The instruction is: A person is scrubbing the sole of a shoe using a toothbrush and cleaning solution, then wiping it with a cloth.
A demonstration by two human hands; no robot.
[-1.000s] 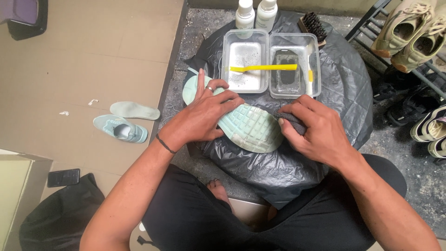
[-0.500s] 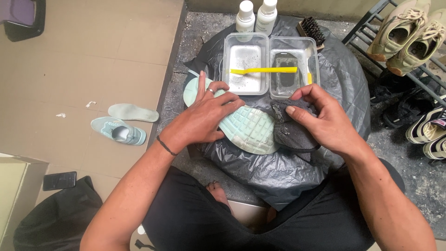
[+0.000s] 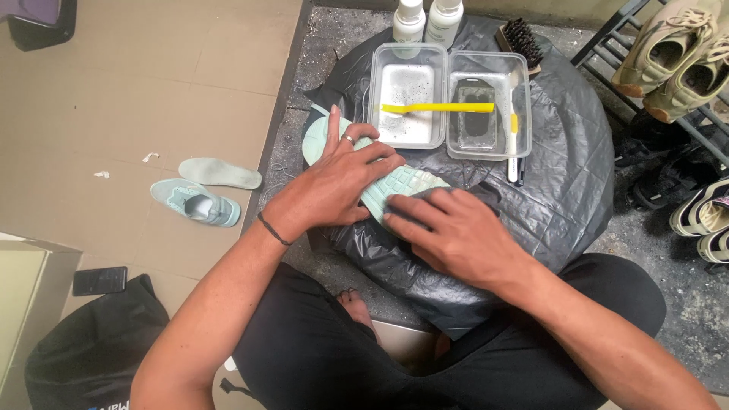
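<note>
A mint-green shoe (image 3: 406, 184) lies sole-up on a round surface covered with black plastic (image 3: 562, 129). My left hand (image 3: 338, 178) presses flat on the shoe's heel end, holding it down. My right hand (image 3: 448, 231) lies over the toe end, pressing a dark cloth (image 3: 421, 199) against the sole. Only an edge of the cloth shows under the fingers.
Two clear tubs (image 3: 408, 76) sit behind the shoe with a yellow brush (image 3: 437, 108) across them. Two white bottles (image 3: 410, 19) and a bristle brush (image 3: 520, 38) stand further back. A second mint shoe (image 3: 194, 203) and an insole (image 3: 220, 173) lie on the floor left; a shoe rack (image 3: 676, 68) is right.
My right hand has slid left from the shoe's right side onto the toe end of the sole, carrying the dark cloth. My left hand has stayed on the shoe.
</note>
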